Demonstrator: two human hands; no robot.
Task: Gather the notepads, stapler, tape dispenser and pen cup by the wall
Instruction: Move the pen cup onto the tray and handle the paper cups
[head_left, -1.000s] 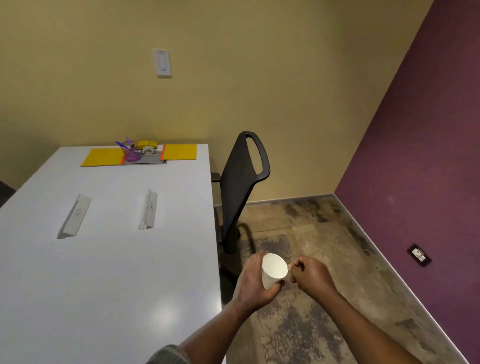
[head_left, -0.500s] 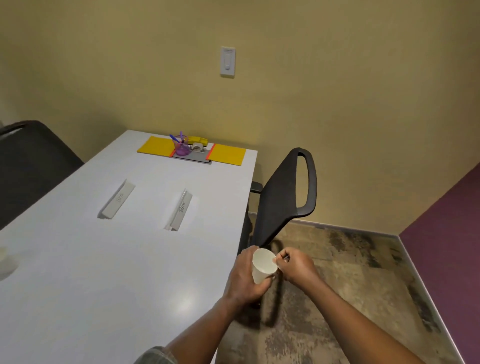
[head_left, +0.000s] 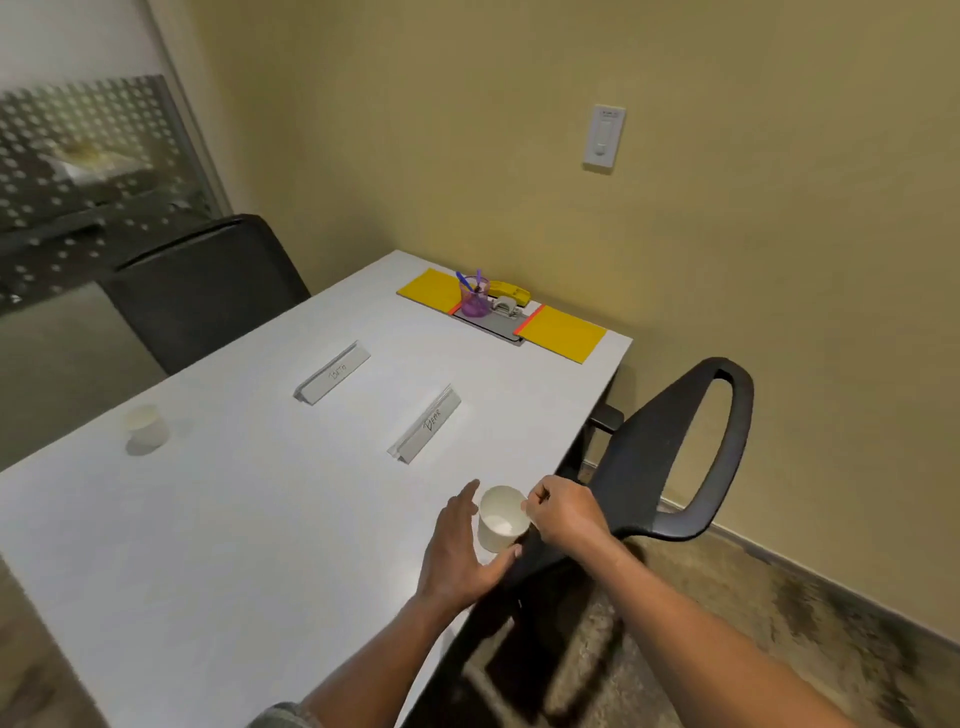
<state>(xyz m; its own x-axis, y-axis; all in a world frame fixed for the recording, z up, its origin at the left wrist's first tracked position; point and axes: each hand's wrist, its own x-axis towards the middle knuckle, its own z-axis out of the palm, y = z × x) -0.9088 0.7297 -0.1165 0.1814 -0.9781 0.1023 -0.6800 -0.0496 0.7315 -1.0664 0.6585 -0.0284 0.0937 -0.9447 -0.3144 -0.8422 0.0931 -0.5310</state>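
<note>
Your left hand (head_left: 457, 545) cups a white paper cup (head_left: 500, 519) at the near right edge of the white table (head_left: 234, 519), fingers spread loosely around its side and thumb under the base, while your right hand (head_left: 563, 512) pinches the rim between thumb and fingertips. The task's things sit well away at the far end by the wall: two yellow notepads (head_left: 563, 332) lie flat either side of a grey tray (head_left: 493, 327), which carries one purple pen cup (head_left: 475, 299), one yellow stapler (head_left: 511, 291) and, it seems, one tape dispenser (head_left: 504, 307). That gathering looks essentially done; the step in hand appears to be setting this cup down. Lower it upright, well inside the table edge, release the rim pinch last, and keep your elbow off the black chair (head_left: 675, 467) beside you. Also counted: two cups, the second (head_left: 147, 426) at far left; two name placards (head_left: 332, 374); two chairs; one wall switch (head_left: 603, 136).
</note>
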